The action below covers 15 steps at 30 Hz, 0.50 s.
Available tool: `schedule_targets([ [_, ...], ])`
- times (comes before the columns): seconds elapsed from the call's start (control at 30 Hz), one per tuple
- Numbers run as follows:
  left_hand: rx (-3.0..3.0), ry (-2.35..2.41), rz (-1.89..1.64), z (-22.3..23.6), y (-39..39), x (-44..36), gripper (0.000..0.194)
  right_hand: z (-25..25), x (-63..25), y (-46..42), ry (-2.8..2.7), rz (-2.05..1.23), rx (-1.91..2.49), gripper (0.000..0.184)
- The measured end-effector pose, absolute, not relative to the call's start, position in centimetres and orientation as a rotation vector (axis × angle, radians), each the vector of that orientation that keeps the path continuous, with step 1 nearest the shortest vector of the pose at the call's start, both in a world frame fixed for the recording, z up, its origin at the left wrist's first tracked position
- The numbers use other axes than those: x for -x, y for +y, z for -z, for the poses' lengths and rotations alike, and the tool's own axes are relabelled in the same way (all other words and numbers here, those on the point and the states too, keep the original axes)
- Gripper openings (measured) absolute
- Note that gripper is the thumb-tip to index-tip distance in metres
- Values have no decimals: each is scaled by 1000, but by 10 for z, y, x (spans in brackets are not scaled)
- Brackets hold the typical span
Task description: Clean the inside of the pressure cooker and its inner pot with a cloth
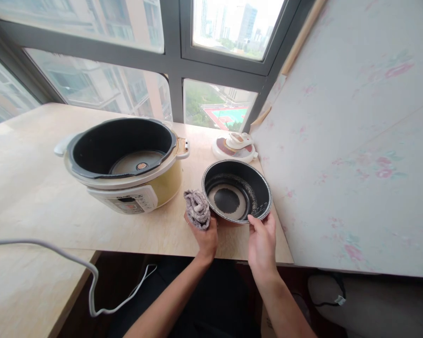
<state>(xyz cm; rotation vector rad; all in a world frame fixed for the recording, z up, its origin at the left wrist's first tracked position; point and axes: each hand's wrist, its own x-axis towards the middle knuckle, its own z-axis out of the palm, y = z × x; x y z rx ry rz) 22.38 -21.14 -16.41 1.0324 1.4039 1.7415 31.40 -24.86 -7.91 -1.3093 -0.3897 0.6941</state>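
Note:
My left hand (pixel 205 236) is closed round a grey bunched cloth (pixel 197 208), held just left of a black inner pot (pixel 236 190). The pot stands upright on the pale wooden counter (pixel 31 188), its worn bottom showing. My right hand (pixel 262 239) rests against the pot's near rim, fingertips on its edge. To the left stands a yellow electric cooker (pixel 127 164) with its lid off and its black cavity open. The cooker's white lid (pixel 235 146) lies behind the pot, near the window.
A white cable (pixel 91 281) runs over a lower wooden surface at the left and hangs off its edge. A flowered wall panel (pixel 356 141) closes the right side. Large windows (pixel 102 89) run along the back of the counter.

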Motion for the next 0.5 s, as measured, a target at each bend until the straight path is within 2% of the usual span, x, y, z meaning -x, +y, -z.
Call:
schedule_targets([
  [0.13, -1065, 1390, -1703, 161, -209, -211, 57, 82, -321, -264, -462, -704, 1352, 56],
  [0.23, -1131, 1354, -1696, 160, -209, -205, 59, 88, -354, -257, -493, -674, 1413, 48],
  [0.33, -1181, 1318, -1682, 159, -208, -201, 62, 91, -401, -229, -470, -629, 1430, 44],
  [0.5, -1218, 1268, -1663, 159, -208, -199, 60, 84, -457, -160, -479, -820, 1317, 31],
])
